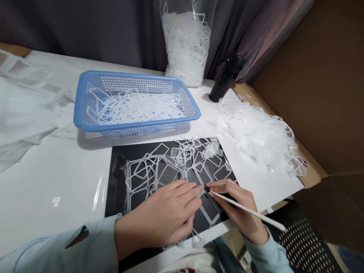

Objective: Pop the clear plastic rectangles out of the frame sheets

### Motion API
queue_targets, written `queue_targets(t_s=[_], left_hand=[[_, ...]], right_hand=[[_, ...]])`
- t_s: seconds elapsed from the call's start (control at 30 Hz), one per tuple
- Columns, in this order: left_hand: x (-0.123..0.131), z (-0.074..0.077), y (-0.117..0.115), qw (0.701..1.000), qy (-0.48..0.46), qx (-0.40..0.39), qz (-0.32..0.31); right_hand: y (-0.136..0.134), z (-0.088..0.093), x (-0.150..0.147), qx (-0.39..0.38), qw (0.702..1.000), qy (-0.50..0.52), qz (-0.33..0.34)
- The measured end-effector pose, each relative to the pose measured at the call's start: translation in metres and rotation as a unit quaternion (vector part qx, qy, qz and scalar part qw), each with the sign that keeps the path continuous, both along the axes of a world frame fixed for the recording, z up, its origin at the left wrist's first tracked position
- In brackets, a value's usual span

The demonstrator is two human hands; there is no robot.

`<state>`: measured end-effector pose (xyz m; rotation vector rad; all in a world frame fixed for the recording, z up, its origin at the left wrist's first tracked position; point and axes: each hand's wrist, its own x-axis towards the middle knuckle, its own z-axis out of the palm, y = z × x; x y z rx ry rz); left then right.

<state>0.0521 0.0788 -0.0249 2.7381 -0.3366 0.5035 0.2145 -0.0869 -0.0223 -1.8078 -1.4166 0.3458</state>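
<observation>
Head view: right hand (236, 206) pinches white stylus (247, 209), tip on plastic frame (216, 217) atop black sheet (115, 190); left hand (158, 213) spread flat, pressing neighbouring frames; blue basket (126, 76) holds more frames beyond.

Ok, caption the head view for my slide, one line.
Left hand rests on plastic loops on a black sheet; right hand holds a white stylus.

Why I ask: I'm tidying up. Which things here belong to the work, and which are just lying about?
Seem to belong to the work:
the left hand on the plastic frames on the black sheet; the right hand holding the white stick; the blue basket, the bag and the loose pile of frames.

Seem just lying about:
the black bottle; the white cloth; the chair.
</observation>
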Motion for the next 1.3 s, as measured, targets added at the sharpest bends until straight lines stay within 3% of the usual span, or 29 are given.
queue_targets(t_s=[0.33,0.53,0.6,0.73,1.03,1.07,1.13,1.23,1.3], left_hand=[[-0.002,0.002,-0.002,1.0,0.011,0.003,0.002],[-0.002,0.0,-0.002,1.0,0.021,0.004,-0.003],[-0.002,0.0,-0.002,1.0,0.018,0.0,-0.002],[-0.003,0.001,-0.003,1.0,0.007,-0.01,0.005],[-0.003,-0.002,-0.003,1.0,0.02,-0.014,0.001],[-0.004,-0.002,-0.003,1.0,0.018,-0.01,0.001],[-0.003,-0.003,-0.003,1.0,0.004,0.0,0.006],[-0.003,-0.004,-0.003,1.0,-0.015,0.013,0.011],[-0.002,-0.003,-0.003,0.999,-0.032,0.019,0.013]], right_hand=[[0.004,0.001,-0.009,0.013,0.992,-0.125,0.023],[0.015,0.005,0.014,0.047,0.981,-0.165,-0.095],[0.022,0.014,0.027,0.103,0.962,-0.195,-0.164],[0.037,0.036,0.043,0.238,0.897,-0.228,-0.295],[0.048,0.043,0.051,0.416,0.81,-0.202,-0.36],[0.045,0.044,0.051,0.417,0.813,-0.2,-0.355],[0.039,0.045,0.048,0.353,0.863,-0.187,-0.31],[0.029,0.041,0.037,0.13,0.968,-0.132,-0.169],[0.023,0.036,0.028,0.02,0.992,-0.091,-0.087]])
